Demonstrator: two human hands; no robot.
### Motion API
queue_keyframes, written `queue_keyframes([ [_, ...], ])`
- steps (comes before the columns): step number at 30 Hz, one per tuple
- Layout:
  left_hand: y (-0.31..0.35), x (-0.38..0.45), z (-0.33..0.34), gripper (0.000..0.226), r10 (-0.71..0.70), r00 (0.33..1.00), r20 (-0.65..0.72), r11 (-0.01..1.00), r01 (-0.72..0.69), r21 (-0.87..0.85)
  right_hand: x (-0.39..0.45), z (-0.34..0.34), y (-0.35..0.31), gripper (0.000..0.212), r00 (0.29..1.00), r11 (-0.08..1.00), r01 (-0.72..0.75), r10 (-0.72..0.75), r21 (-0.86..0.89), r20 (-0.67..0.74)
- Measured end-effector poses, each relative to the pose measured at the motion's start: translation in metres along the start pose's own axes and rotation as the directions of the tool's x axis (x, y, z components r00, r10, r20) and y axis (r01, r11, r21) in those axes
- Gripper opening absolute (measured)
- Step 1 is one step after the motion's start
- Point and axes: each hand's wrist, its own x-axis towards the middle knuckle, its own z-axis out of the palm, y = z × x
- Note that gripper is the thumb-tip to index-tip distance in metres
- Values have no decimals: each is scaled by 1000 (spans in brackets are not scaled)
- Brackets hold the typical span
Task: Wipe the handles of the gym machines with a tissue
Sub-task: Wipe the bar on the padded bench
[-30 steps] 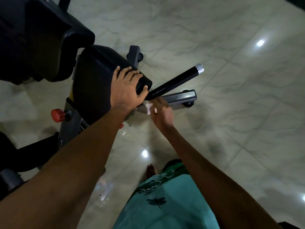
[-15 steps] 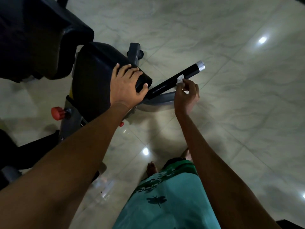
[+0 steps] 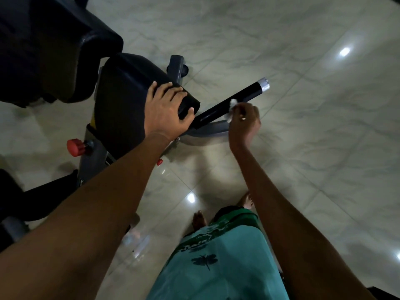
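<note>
We see a padded black seat (image 3: 129,100) at ten o'clock, a red knob (image 3: 74,147) at nine and a grey steel foot (image 3: 176,67) at twelve, all over glossy marbled floor tiles (image 3: 303,148). Our left hand (image 3: 166,111) grips the seat's rounded corner. Our right hand (image 3: 244,123) pinches a crumpled white tissue (image 3: 232,105) against the smooth black cylindrical handle (image 3: 236,100), chrome-capped toward one o'clock.

Right hand (image 3: 244,122) presses tissue (image 3: 232,105) against handle (image 3: 233,100).
</note>
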Motion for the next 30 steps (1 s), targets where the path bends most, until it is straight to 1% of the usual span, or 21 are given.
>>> queue_keyframes([
  [2, 0, 0, 0, 44, 5, 1000, -6, 1000, -5, 3, 6, 0, 0, 9, 999, 999, -39, 38, -9, -30],
  [4, 0, 0, 0, 43, 7, 1000, -6, 1000, -7, 7, -10, 8, 1, 7, 1000, 999, -18, 18, -45, 6],
  [6, -1, 0, 0, 43, 6, 1000, -1, 1000, -6, 14, -42, 16, -2, 7, 991, 996, 66, -59, -62, 120],
  [7, -1, 1, 0, 44, 3, 1000, 6, 1000, -4, 17, -59, 20, -3, 9, 973, 990, 130, -115, -63, 202],
  [9, 0, 1, 0, 45, -2, 1000, 21, 1000, 1, 19, -86, 24, -6, 11, 911, 970, 239, -209, -42, 356],
  [10, 0, 1, 0, 45, -3, 1000, 25, 1000, 3, 19, -93, 25, -7, 11, 889, 963, 266, -235, -27, 392],
  [11, 0, 1, -1, 46, -3, 1000, 23, 1000, 2, 17, -93, 25, -9, 11, 895, 968, 250, -225, -15, 386],
  [12, 0, 1, -1, 46, -1, 1000, 18, 1000, 1, 16, -87, 23, -11, 11, 923, 977, 213, -196, -13, 332],
  [14, 0, 1, -1, 46, 3, 1000, 9, 1000, -3, 14, -58, 16, -11, 11, 987, 990, 123, -115, -66, 114],
  [16, -1, 1, 0, 46, 4, 1000, 7, 1000, -4, 0, -15, -1, -6, 7, 996, 996, 45, -52, -80, -77],
  [18, -1, 1, 0, 47, 8, 1000, -5, 1000, -8, -5, 26, -15, -1, 7, 982, 998, 14, -26, -63, -185],
  [21, -3, 0, 2, 46, 15, 1000, -22, 1000, -15, 0, 55, -16, 3, 10, 978, 999, 0, -11, -51, -210],
  [24, -3, 0, 4, 45, 11, 1000, -16, 1000, -11, -3, 42, -4, -1, 12, 981, 999, -34, 31, -13, -190],
  [26, -3, 0, 4, 45, 13, 1000, -19, 1000, -13, -2, 24, 0, -1, 13, 995, 998, -57, 58, 5, -87],
  [27, -3, 0, 4, 45, 13, 1000, -21, 1000, -13, -1, 18, -1, 1, 13, 998, 999, -52, 52, 13, -29],
  [28, -3, 0, 4, 44, 13, 1000, -21, 1000, -13, -1, 17, -4, 3, 12, 1000, 999, -28, 29, 17, -8],
  [29, -3, 0, 4, 44, 12, 1000, -21, 1000, -12, 0, 21, -8, 4, 11, 999, 1000, 6, -5, 19, -34],
  [30, -3, 0, 4, 43, 10, 1000, -22, 1000, -10, 3, 30, -11, 4, 11, 995, 999, 36, -34, 20, -93],
])
